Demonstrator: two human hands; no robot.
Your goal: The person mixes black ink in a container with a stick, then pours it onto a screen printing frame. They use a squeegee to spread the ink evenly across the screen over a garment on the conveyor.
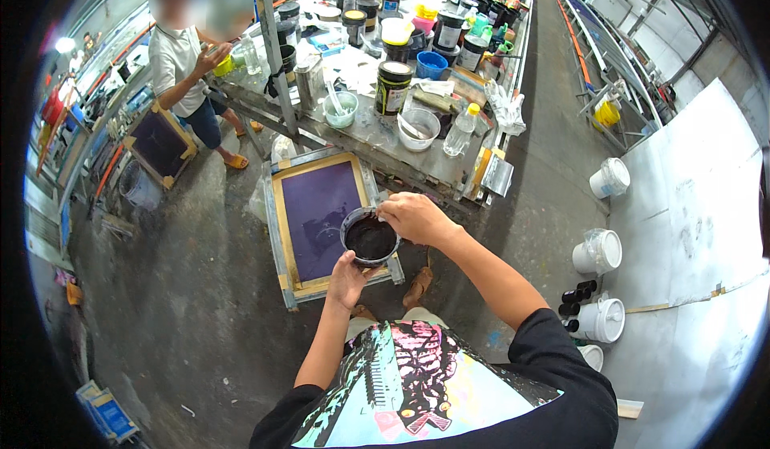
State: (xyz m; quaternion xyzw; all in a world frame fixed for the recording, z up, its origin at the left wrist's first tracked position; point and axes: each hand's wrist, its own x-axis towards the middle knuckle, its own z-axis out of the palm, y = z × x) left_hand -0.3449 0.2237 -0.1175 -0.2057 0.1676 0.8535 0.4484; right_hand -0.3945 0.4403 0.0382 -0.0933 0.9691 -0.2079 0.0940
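Black paste (371,240) lies in a bowl (347,224) held at its near left by the left grip (348,280). The right grip (415,218) meets the bowl's right rim; whether it grasps anything, I cannot tell. Beyond the left grip is a screen (313,208); farther ahead, a table (365,138) carries a bottle (460,132) and tub (419,130).

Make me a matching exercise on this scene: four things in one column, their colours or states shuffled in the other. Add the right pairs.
Column one:
1. Bowl of dark material
2. Nearest clear bottle
3. Nearest framed screen
4. Gloves

Column two:
A. White
B. Purple inside a yellowish border
C. Gripped by the person's left hand
D. Yellow-capped

Right pairs: 1-C, 2-D, 3-B, 4-A
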